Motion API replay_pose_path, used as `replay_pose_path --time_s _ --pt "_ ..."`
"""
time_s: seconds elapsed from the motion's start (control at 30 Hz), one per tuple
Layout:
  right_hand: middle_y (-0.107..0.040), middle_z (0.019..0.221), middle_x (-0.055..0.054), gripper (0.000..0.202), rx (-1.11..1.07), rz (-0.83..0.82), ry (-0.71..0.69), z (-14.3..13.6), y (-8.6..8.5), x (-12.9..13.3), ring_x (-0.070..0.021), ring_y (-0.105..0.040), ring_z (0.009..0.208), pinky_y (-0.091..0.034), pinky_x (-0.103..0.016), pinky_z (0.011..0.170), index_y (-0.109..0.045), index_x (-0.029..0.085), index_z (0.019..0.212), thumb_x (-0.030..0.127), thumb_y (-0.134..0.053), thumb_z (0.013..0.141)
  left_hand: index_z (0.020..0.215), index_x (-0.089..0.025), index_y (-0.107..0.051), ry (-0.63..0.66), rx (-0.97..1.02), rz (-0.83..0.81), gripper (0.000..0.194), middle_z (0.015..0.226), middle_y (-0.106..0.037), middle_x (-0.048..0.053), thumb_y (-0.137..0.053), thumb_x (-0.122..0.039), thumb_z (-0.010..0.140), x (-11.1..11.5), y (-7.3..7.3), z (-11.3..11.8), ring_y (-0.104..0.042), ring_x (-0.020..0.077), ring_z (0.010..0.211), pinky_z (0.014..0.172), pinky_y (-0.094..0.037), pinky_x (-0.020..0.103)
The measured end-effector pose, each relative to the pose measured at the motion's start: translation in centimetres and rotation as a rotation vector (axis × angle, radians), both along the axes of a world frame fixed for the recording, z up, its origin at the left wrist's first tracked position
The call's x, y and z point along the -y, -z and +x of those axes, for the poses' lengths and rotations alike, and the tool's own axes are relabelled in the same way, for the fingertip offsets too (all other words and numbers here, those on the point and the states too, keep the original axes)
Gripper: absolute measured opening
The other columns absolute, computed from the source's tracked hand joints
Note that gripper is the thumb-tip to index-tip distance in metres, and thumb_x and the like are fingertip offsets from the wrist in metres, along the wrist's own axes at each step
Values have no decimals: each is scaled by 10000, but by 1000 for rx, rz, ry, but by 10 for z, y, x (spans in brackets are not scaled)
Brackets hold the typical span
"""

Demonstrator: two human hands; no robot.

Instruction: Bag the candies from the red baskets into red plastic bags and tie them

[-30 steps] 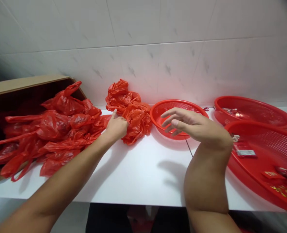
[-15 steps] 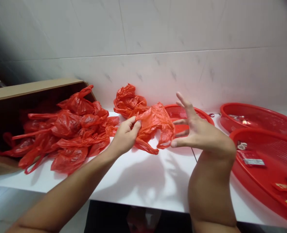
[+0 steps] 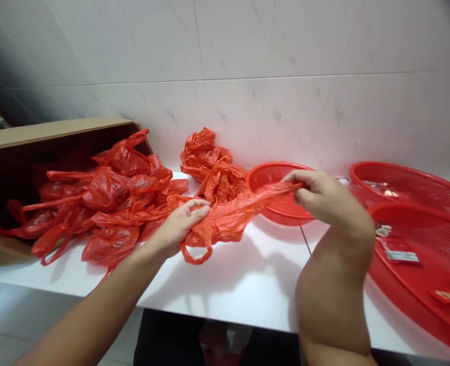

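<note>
A thin red plastic bag is stretched between my two hands above the white table. My left hand is closed on its left end, where a loop handle hangs below the fingers. The other end is pinched in my right hand, pulled out to a narrow twist. Behind the bag, more crumpled red plastic bags lie in a heap against the wall. A small red basket stands behind the bag, partly covered by it and by my right hand.
On the left, a cardboard box lies with its opening facing the table, and filled, knotted red bags spill from it. Two large red baskets with small packets inside stand at the right. A tiled wall runs along the back.
My right hand, spread beside the bag before, has closed on one end and moved up. My left hand has shifted left and down, and the bag is now drawn out long.
</note>
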State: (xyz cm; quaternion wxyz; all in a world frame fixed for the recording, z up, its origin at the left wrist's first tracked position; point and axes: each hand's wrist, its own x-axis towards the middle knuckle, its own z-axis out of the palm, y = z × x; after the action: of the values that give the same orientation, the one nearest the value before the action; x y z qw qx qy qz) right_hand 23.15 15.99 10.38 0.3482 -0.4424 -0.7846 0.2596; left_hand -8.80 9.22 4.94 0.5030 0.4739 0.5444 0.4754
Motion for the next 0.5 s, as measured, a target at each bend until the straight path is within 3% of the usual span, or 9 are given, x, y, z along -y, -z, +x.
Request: replay_pose_path --time_s 0.07,0.13,0.23,0.27,0.33,0.4,0.5 --pt "-585 706 8 160 -40 -67 9 16 1 0 -143 -518 649 -376 -282 597 -645 212 790 175 -493 818 1209 -181 -617 -45 -196 45 591 1097 -708 86 -835 -532 787 -3 -1 -20 -694 203 868 759 -573 327" --pt "-510 652 16 153 -99 -119 12 25 1 2 -134 -454 616 -338 -281 571 -588 211 718 200 -493 839 1220 -179 -641 -169 -458 176 567 1230 -684 110 -827 -512 800 -1 -5 -29 -685 234 985 849 -571 360" --pt "-477 635 16 161 -145 -188 -23 23 2 3 -130 -433 600 -330 -278 557 -568 211 689 204 -516 841 1239 -199 -636 -342 -641 489 455 1282 -674 112 -786 -413 867 17 -9 -9 -670 258 1108 987 -556 399" --pt "-483 636 14 159 -148 -219 -46 19 2 3 -130 -437 592 -336 -279 553 -574 212 690 205 -528 843 1243 -209 -626 -326 -613 586 394 1253 -687 105 -752 -364 904 25 -7 6 -681 249 1106 1003 -561 396" --pt "-503 639 5 175 -163 -264 -81 10 3 1 -135 -456 577 -362 -285 546 -575 217 681 215 -548 853 1217 -225 -622 -135 -506 674 243 1135 -725 82 -650 -266 979 39 4 44 -723 212 1016 950 -599 356" --pt "-523 641 -9 209 -166 -273 -91 2 3 0 -144 -478 571 -391 -295 544 -562 223 660 223 -549 868 1351 -232 -543 122 -432 709 333 1152 -741 85 -519 -173 1024 46 23 83 -741 200 1039 939 -620 345" --pt "-490 597 -10 247 -166 -246 -69 -4 0 4 -139 -455 539 -361 -288 497 -505 224 608 206 -538 852 1449 -200 -483 227 -537 684 483 1341 -680 139 -411 -71 989 38 51 125 -706 231 1173 1013 -599 389"
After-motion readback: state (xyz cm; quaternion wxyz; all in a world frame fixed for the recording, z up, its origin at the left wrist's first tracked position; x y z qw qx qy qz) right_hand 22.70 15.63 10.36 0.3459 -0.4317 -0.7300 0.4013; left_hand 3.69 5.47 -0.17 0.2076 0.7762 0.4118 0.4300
